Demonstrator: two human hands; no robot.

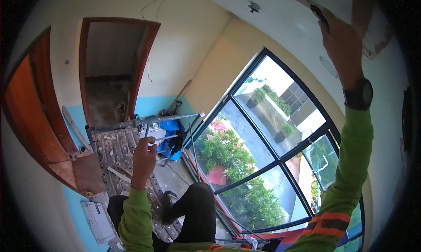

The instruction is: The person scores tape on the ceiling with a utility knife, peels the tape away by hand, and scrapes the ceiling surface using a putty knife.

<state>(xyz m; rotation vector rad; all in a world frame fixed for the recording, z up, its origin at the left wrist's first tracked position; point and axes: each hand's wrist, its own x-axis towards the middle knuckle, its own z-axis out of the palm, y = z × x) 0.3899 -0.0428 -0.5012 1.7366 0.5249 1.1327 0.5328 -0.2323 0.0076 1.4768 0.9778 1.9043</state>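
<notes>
The black tool [319, 16] is grasped in the right hand [344, 43], fingers wrapped round it — long axis slanting up-left from them, close by the ceiling [280, 26]. The left hand [144, 160] is well apart, lower — fingers curled, whether on anything cannot be told.

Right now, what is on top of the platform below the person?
Pale scraps are strewn over the platform. The left hand, left sleeve and legs cover parts of it; anything directly behind them cannot be seen.
</notes>
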